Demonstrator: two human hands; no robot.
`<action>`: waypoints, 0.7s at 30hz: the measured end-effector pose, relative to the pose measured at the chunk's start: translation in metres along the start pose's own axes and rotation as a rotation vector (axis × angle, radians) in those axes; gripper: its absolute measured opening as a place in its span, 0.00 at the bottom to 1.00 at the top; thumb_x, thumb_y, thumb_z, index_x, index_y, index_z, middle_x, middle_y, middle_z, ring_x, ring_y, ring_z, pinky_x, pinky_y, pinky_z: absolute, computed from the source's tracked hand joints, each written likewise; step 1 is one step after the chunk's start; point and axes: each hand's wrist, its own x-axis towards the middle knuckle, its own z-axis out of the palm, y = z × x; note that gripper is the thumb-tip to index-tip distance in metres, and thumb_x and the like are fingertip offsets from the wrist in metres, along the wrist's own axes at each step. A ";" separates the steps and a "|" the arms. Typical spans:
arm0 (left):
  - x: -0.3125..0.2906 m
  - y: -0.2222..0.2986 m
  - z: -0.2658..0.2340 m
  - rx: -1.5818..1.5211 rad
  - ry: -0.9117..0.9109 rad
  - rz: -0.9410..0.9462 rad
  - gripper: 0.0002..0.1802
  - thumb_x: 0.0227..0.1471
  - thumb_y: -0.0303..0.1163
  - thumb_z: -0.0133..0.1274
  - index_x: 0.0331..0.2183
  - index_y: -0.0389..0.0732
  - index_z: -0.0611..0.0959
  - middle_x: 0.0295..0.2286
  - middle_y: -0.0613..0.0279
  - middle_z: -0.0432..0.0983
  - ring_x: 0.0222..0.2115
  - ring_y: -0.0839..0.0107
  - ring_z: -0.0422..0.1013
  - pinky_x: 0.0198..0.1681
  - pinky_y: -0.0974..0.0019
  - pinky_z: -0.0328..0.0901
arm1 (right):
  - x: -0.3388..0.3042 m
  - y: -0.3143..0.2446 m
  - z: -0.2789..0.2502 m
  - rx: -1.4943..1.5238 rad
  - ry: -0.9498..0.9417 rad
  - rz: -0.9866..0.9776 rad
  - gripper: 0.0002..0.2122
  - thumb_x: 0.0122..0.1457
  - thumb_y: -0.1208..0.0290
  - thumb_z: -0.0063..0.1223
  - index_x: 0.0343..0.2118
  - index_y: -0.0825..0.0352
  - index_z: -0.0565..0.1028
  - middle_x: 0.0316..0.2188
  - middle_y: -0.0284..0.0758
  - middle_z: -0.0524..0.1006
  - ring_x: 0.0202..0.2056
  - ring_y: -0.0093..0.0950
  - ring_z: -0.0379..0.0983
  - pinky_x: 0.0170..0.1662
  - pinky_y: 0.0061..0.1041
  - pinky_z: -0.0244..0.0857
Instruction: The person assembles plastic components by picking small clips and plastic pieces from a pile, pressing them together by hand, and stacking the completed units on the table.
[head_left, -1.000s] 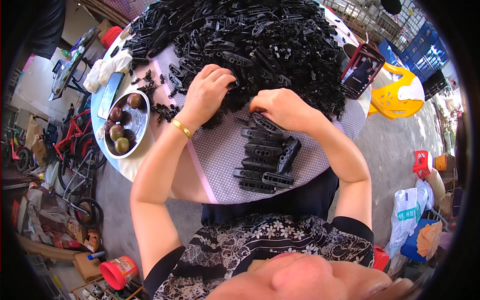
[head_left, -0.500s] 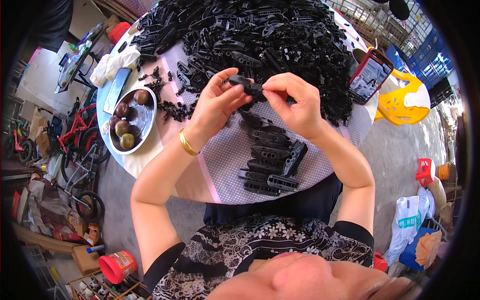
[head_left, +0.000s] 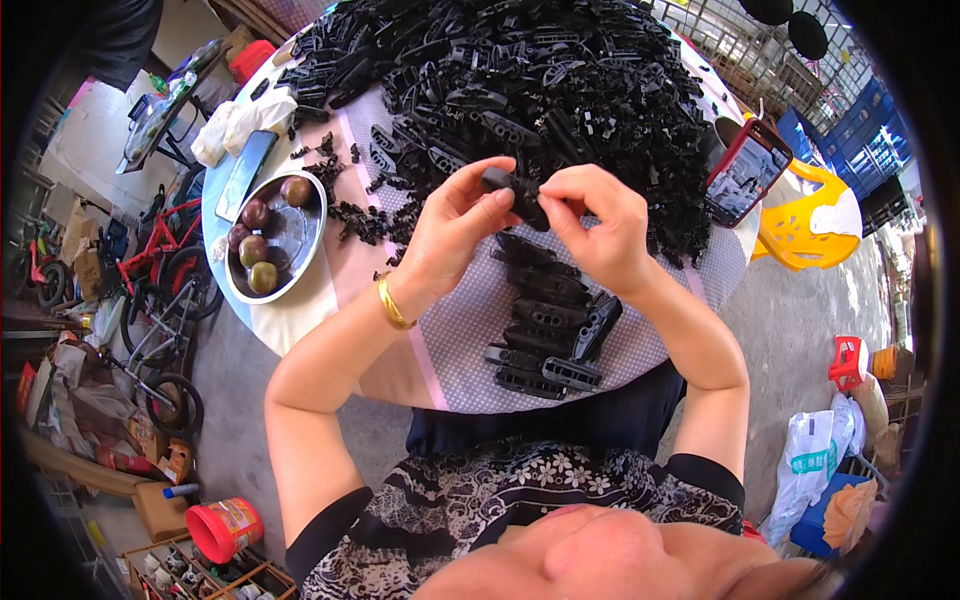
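Black plastic part (head_left: pixel 524 204): held up over the counter (head_left: pixel 460 345) in front of you. Your left hand (head_left: pixel 462 222) grips its left end; your right hand (head_left: pixel 598 222) pinches the opposite side. Stacked pieces (head_left: pixel 547 315) sit nearer you, a large heap (head_left: pixel 520 85) beyond.

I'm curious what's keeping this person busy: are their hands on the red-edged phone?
No, the left hand and right hand hold a dark part, while the red-edged phone stands apart from both.
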 end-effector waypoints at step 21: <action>-0.005 0.038 0.002 0.037 -0.171 -0.372 0.18 0.57 0.36 0.47 0.44 0.32 0.73 0.32 0.57 0.75 0.29 0.71 0.75 0.31 0.73 0.71 | 0.004 0.008 -0.012 -0.298 -0.186 -0.497 0.14 0.35 0.79 0.56 0.31 0.65 0.77 0.32 0.31 0.76 0.26 0.28 0.70 0.26 0.24 0.67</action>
